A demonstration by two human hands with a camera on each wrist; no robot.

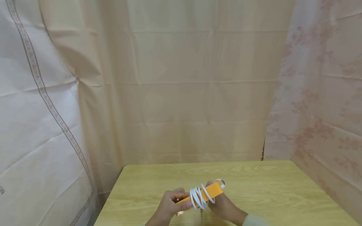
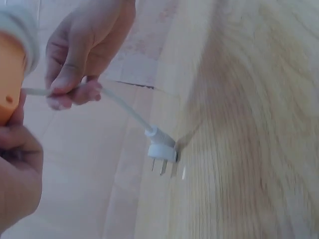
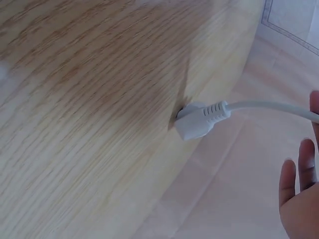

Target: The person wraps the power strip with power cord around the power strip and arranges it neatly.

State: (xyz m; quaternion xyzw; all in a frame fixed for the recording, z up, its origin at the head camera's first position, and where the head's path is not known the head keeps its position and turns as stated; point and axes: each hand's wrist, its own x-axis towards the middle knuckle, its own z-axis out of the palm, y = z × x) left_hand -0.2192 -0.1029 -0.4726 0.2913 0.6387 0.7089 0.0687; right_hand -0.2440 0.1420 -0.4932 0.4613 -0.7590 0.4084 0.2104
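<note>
My left hand (image 1: 167, 204) grips one end of an orange power strip (image 1: 214, 190), held at a tilt above the table. White cord (image 1: 195, 198) is wound in several loops around the strip's middle. On the strip's far side is my right hand (image 1: 224, 208), partly hidden by it. In the left wrist view, the right hand (image 2: 92, 42) pinches the cord between thumb and fingers. Beyond that pinch the cord runs down to a white plug (image 2: 162, 145) with its metal prongs showing. The same plug (image 3: 197, 122) appears close to or touching the tabletop in the right wrist view.
A light wood-grain table (image 1: 158, 175) lies under both hands. Beige sheeting (image 1: 175, 94) hangs behind it, with a white patterned sheet (image 1: 36, 125) on the left and a floral one (image 1: 316, 94) on the right.
</note>
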